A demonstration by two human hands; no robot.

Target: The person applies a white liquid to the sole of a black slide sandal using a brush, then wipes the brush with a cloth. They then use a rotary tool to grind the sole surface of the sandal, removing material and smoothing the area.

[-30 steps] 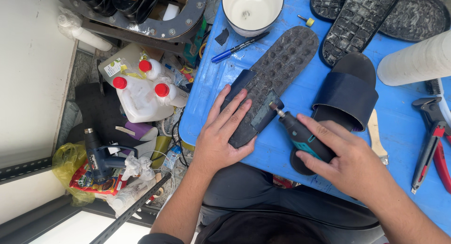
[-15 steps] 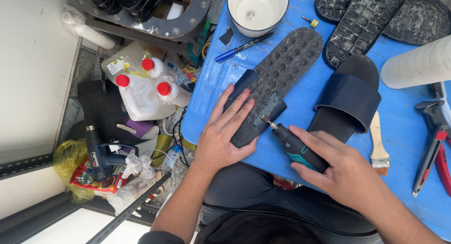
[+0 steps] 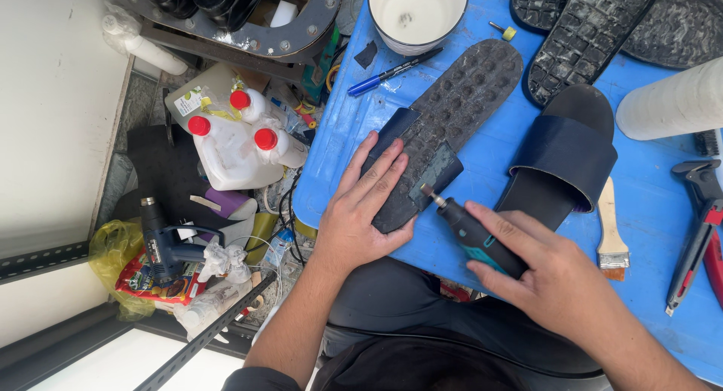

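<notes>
- Now the left hand lies flat on a dark sole, fingers spread, pressing it down on the blue desk.
- That sole lies bumpy side up, slanting across the desk, with its near end under the left hand.
- Just right of the sole, the right hand is wrapped tight around a small grinder.
- Its tip sits at the sole's near edge, where a dark flap sticks out. I cannot tell if the tip is touching.
- I think the step in hand is grinding the edge of the sole. The grinder is in place and the sole is held still.
- Next, I think, the tip should stay on the edge with a light push, and the left fingers should stay clear of it.
- Right of the sole lies a dark blue slipper, and past that a brush.
- Above the sole's far end stands a white bowl, and a blue pen lies just left of the sole.
- More soles lie at the top of the desk, to the right of the bowl.
</notes>
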